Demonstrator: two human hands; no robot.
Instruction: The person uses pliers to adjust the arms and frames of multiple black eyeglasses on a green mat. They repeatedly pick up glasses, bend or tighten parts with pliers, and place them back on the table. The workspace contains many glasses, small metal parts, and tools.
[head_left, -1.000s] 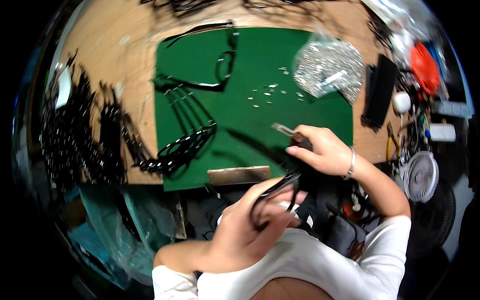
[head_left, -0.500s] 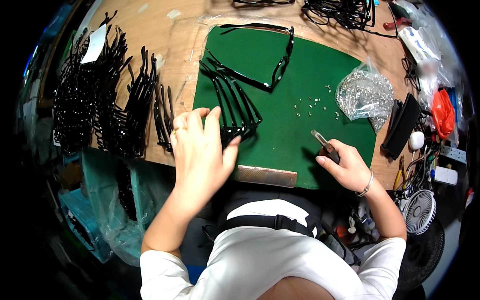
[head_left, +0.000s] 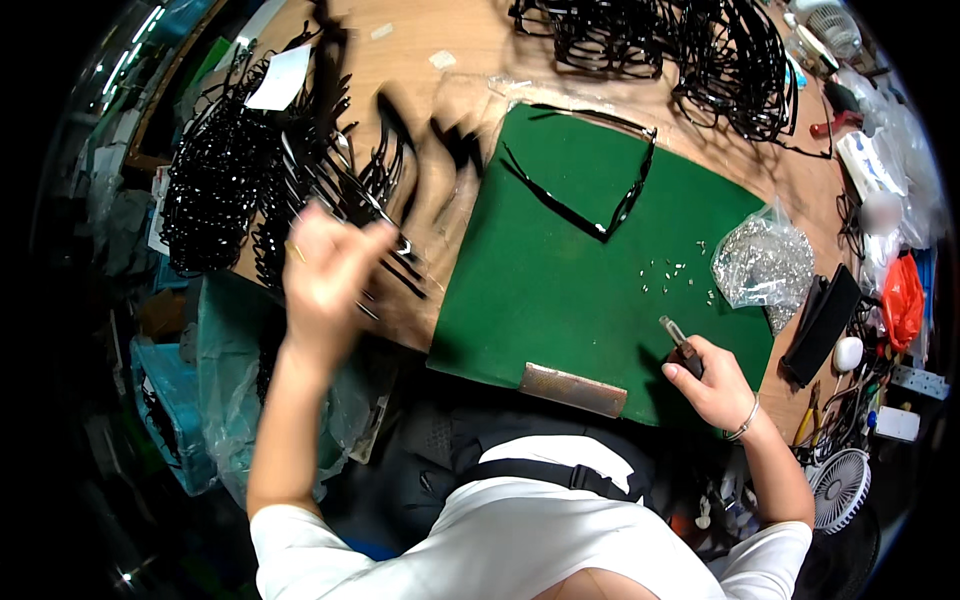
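i'm carrying black frames [head_left: 345, 190] off the green mat [head_left: 530, 290] in curled, blurred left fingers [head_left: 365, 245], leaving one pair [head_left: 560, 207] there, right fingers [head_left: 684, 378] gripping a small tool [head_left: 686, 355].

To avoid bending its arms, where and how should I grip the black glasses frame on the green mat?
Probably pinch the black glasses frame by its front, from the right: the front faces that way, and both thin arms stretch left.
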